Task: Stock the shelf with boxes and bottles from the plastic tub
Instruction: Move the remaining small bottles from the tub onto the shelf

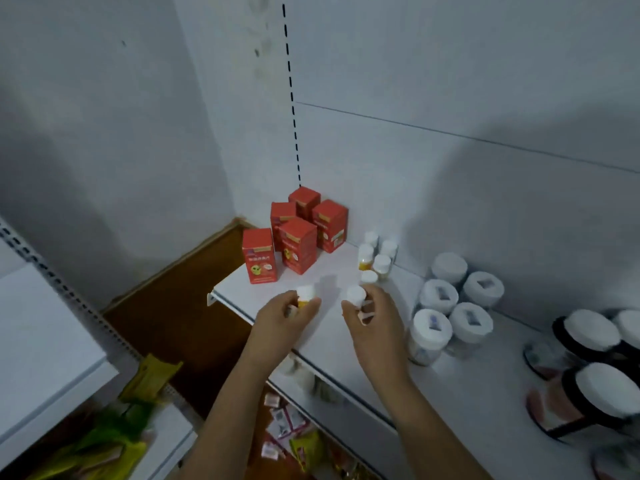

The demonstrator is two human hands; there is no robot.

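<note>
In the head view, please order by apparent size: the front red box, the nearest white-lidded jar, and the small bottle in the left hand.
1. Nearest white-lidded jar, though it is closer to the camera.
2. Front red box.
3. Small bottle in the left hand, partly hidden.
</note>
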